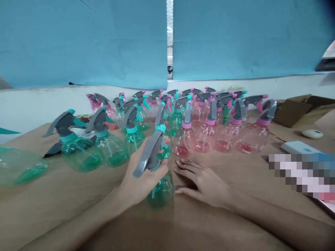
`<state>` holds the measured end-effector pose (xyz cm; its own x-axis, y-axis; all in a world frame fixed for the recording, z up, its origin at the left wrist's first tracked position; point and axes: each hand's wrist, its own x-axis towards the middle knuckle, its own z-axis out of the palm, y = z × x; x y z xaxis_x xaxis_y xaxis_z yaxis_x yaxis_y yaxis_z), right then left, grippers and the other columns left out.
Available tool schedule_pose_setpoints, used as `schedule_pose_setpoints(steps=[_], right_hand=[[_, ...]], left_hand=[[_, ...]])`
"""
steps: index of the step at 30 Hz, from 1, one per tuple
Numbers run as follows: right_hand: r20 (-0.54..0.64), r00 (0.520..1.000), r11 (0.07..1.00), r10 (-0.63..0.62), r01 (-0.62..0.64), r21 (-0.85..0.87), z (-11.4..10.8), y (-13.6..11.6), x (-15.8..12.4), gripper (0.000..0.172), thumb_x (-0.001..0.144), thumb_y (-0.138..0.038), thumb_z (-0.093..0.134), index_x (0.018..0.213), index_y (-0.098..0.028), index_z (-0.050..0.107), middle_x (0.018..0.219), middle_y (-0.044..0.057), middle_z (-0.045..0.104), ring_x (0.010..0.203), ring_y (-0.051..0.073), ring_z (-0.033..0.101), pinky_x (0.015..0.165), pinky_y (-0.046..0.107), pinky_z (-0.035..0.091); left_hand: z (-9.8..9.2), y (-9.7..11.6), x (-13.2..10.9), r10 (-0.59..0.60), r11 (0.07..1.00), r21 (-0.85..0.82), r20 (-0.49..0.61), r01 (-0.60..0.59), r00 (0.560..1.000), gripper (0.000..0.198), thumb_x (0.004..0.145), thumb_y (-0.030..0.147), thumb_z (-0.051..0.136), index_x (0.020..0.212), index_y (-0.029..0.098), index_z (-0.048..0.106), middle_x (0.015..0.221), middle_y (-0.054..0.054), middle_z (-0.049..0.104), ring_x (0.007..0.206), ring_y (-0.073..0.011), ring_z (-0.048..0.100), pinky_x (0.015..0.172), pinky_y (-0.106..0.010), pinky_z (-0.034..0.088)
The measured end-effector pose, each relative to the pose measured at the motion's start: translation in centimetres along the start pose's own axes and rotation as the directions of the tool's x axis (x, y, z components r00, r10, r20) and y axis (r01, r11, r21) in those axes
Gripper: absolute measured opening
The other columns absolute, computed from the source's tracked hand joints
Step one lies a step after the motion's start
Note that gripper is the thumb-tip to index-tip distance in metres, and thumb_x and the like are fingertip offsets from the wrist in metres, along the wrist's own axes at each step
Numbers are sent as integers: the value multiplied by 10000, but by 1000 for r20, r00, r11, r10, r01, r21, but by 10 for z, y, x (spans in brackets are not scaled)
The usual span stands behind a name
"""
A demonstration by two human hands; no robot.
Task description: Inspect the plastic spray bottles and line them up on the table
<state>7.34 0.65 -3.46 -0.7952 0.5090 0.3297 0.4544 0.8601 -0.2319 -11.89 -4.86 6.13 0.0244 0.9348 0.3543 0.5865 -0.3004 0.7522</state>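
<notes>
left hand (pixel 142 169) — gripping green spray bottle (pixel 161 193) around neck | right hand (pixel 202 179) — released, just beside it

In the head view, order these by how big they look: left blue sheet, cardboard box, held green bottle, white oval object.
1. Left blue sheet
2. Cardboard box and held green bottle, unranked: the bottle is nearer and partly covered
3. White oval object
</notes>
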Motion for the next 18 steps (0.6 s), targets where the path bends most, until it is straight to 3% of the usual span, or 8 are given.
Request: schedule_pose_setpoints(steps=[2,7,13,18], right_hand=[[-5,1000,1000,2,-2,9,0,0,0,559,895,-535,462,1284,-138,527,1318,121,549,1248,264,468,1030,442,392],[-18,1000,1000,12,-12,28,2,-1,0,544,889,-527,480,1293,-165,521,1335,111,535,1255,270,460,1031,460,387],[-18,1000,999,18,-17,31,0,-2,0,546,890,-517,484,1293,-151,523,1343,129,522,1252,275,462,1027,466,393],[1,1000,1000,14,-14,16,0,-2,1,549,896,-522,468,1291,-145,523,1341,124,525,1255,269,460,1035,460,386]], left_hand=[[-1,-1,-1,34,999,-25,-2,-34,999,423,739,198,560,1148,280,491,1179,-30,601,998,-225,600,761,-313,519],[-7,-2,-4,43,989,-148,87,-30,995,450,769,273,540,1210,291,455,1048,-32,649,756,-201,629,639,-323,517],[-12,-2,-3,49,984,-175,91,-32,995,399,788,294,545,1182,296,482,1164,-35,596,862,-204,611,739,-336,510],[-13,0,-5,16,991,-130,97,-4,995,356,801,266,532,1153,307,497,1047,-3,599,850,-191,593,789,-339,491]])
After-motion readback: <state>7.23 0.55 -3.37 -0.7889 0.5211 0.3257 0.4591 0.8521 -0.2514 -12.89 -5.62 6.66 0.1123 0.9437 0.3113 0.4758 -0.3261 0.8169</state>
